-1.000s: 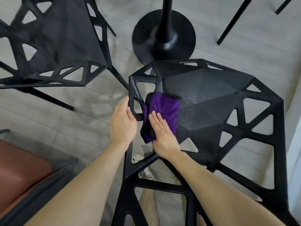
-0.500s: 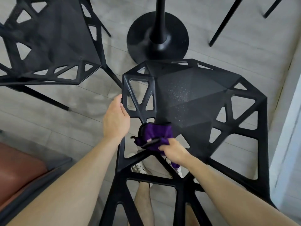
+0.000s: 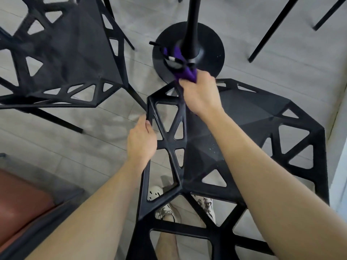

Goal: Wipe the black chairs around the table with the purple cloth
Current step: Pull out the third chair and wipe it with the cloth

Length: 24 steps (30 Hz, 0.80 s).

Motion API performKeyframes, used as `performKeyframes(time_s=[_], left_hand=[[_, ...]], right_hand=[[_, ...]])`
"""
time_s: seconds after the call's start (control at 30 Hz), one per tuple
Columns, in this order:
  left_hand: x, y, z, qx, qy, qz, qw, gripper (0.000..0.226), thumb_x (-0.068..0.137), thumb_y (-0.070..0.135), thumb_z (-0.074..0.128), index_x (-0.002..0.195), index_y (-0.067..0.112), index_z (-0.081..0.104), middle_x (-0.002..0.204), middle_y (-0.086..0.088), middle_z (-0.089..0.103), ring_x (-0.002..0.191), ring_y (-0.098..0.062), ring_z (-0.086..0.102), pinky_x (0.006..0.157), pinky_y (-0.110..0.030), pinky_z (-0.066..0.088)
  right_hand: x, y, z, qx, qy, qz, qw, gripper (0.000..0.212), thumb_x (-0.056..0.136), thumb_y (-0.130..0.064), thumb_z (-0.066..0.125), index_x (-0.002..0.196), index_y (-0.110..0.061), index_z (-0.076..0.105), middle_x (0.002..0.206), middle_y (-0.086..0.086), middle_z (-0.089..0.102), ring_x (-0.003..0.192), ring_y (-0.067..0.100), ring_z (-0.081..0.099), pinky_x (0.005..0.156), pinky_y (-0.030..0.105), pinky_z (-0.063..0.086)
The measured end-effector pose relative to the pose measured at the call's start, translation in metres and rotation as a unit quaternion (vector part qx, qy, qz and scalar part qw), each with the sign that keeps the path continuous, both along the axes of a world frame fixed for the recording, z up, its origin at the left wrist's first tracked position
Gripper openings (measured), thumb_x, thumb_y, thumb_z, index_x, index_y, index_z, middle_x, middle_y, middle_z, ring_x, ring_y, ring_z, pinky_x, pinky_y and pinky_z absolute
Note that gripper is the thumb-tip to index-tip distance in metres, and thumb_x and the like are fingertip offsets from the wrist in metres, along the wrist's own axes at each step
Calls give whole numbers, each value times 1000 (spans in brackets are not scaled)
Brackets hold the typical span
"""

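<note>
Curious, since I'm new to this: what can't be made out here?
Head view.
The table: top cut off by upper edge.
The cloth: blurred, partly behind right hand.
Fingers of left hand: hidden under chair rim.
The brown seat: cut off by left edge.

We count two chairs, the near chair [image 3: 253, 113] and the left chair [image 3: 62, 53]; one cloth [image 3: 189, 74]; one table base [image 3: 212, 53]; two hands, the left hand [image 3: 141, 143] and the right hand [image 3: 201, 94]; two shoes [image 3: 165, 212]; and one brown seat [image 3: 18, 199].
</note>
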<state>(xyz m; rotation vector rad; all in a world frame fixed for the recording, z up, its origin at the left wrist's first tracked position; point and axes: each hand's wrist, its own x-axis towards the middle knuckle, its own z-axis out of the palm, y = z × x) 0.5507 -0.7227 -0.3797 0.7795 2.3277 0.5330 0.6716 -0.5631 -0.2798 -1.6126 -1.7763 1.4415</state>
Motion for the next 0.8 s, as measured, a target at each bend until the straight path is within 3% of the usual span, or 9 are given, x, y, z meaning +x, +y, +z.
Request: performKeyframes(time_s=[0.07, 0.13, 0.2, 0.3, 0.53, 0.6, 0.7, 0.77, 0.8], left_hand=[[-1, -1, -3, 10, 4, 1, 1000, 41, 112, 29, 29, 142, 21, 56, 99, -12, 74, 90, -35, 71, 82, -52, 59], [-1, -1, -5, 19, 5, 0, 1000, 43, 111, 32, 29, 144, 23, 55, 97, -12, 73, 89, -35, 71, 79, -52, 59], [-1, -1, -8, 27, 15, -6, 1000, 41, 111, 29, 31, 143, 24, 55, 92, -12, 71, 85, -36, 68, 72, -48, 54], [1, -2, -9, 28, 37, -13, 999, 35, 112, 21, 35, 138, 17, 56, 93, -15, 70, 89, -42, 64, 71, -40, 40], [4, 2, 1, 11, 7, -5, 1000, 32, 112, 21, 36, 136, 19, 57, 100, -10, 72, 100, -40, 65, 79, -42, 42], [4, 2, 3, -2, 7, -1, 1000, 41, 114, 21, 35, 150, 18, 53, 118, -13, 73, 114, -40, 63, 89, -44, 44], [3, 3, 4, -5, 9, 4, 1000, 46, 114, 23, 34, 158, 18, 47, 129, -14, 72, 122, -39, 63, 98, -46, 46], [2, 2, 2, -4, 11, 1, 1000, 43, 114, 24, 32, 152, 20, 51, 118, -12, 75, 113, -37, 65, 90, -45, 47], [2, 1, 1, 5, 11, 0, 1000, 40, 113, 24, 32, 145, 21, 55, 110, -11, 75, 105, -35, 66, 84, -43, 46]], right_hand=[[-15, 9, -38, 37, -69, 117, 990, 45, 93, -4, 54, 125, -30, 72, 133, 13, 71, 128, 32, 60, 99, 33, 47], [-19, 10, -79, 6, -128, 220, 967, 79, 89, 0, 50, 161, -31, 47, 176, 7, 28, 164, 23, 20, 131, 39, 24], [-12, 4, -113, 24, -157, 280, 947, 93, 85, 2, 50, 168, -36, 32, 180, 5, 8, 167, 21, 0, 135, 44, 8], [-2, -20, -133, 64, -151, 278, 947, 105, 80, 7, 53, 170, -37, 23, 181, 4, 2, 166, 20, -7, 135, 43, -2], [73, -130, -142, 6, -146, 304, 942, 112, 79, 13, 55, 171, -39, 16, 180, -4, -10, 164, 12, -17, 135, 45, 7], [83, -151, -139, -13, -151, 317, 936, 112, 78, 12, 52, 171, -40, 15, 180, -6, -9, 164, 10, -17, 135, 43, 7], [82, -151, -122, -62, -120, 276, 952, 104, 79, 12, 46, 167, -41, 31, 180, -10, 6, 164, 5, 0, 134, 32, 14], [76, -133, -103, -134, -84, 164, 974, 83, 83, 10, 47, 150, -36, 61, 165, -7, 47, 147, 6, 47, 117, 25, 42], [71, -122, -94, -166, -79, 90, 979, 62, 88, 5, 51, 133, -30, 73, 142, -4, 69, 122, 13, 68, 97, 26, 52]])
